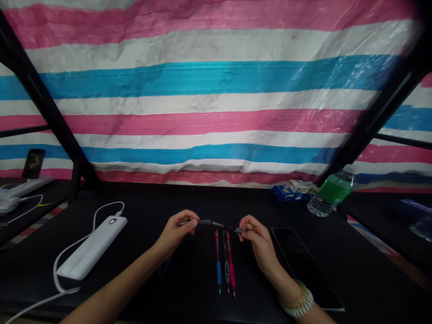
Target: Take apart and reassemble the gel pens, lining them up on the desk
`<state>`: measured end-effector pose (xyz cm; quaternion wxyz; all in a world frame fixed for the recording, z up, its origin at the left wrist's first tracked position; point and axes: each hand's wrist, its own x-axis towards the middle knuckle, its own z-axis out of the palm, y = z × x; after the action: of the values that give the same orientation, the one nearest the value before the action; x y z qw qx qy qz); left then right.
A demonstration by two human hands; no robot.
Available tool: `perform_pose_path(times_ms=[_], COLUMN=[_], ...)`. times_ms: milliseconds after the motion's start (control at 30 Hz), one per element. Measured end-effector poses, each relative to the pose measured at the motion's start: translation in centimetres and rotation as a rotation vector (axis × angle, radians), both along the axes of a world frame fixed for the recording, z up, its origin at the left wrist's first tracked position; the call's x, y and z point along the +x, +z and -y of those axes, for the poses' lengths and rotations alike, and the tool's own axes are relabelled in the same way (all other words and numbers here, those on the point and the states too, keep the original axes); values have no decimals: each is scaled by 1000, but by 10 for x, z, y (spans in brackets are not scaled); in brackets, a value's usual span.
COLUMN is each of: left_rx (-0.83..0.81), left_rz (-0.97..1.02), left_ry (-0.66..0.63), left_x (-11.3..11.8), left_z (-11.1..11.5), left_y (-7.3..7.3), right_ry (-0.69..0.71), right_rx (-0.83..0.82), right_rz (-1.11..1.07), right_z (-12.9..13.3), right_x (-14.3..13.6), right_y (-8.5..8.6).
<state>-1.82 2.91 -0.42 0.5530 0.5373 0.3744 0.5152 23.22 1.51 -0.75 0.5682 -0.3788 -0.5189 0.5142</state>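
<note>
Above the black table, my left hand (184,227) pinches a thin, clear pen barrel (204,222) that points right. My right hand (254,231) holds a dark pen part (235,229), with a thin piece (218,224) reaching from it toward the barrel. The two held parts point at each other; whether they touch is too small to tell. Below and between the hands lie a blue-grip pen (218,270), a grey-grip pen (227,271) and a pink-grip pen (232,272), side by side on the table.
A white power strip (92,247) with a cable (57,265) lies left. A dark tablet or phone (307,270) is beside my right wrist. Behind it stand a tilted bottle (332,191) with a green label and small boxes (293,191). Black frame bars (50,112) flank a striped sheet (216,121).
</note>
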Motion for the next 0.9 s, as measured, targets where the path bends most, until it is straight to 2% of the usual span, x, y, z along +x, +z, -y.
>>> perform_pose_path(times_ms=[300, 467, 567, 733, 900], left_rx=[1, 38, 49, 57, 62], left_rz=[-64, -192, -225, -253, -252], left_ry=[11, 28, -4, -17, -14], left_x=[-1, 2, 5, 7, 6], left_z=[2, 5, 7, 8, 8], left_y=[0, 3, 4, 3, 0], right_ry=[-51, -86, -77, -32, 3], right_rx=[56, 196, 254, 249, 164], right_rz=[170, 321, 387, 413, 458], right_z=[6, 9, 10, 10, 9], right_x=[-4, -6, -8, -12, -12], right_y=[11, 11, 10, 9, 5])
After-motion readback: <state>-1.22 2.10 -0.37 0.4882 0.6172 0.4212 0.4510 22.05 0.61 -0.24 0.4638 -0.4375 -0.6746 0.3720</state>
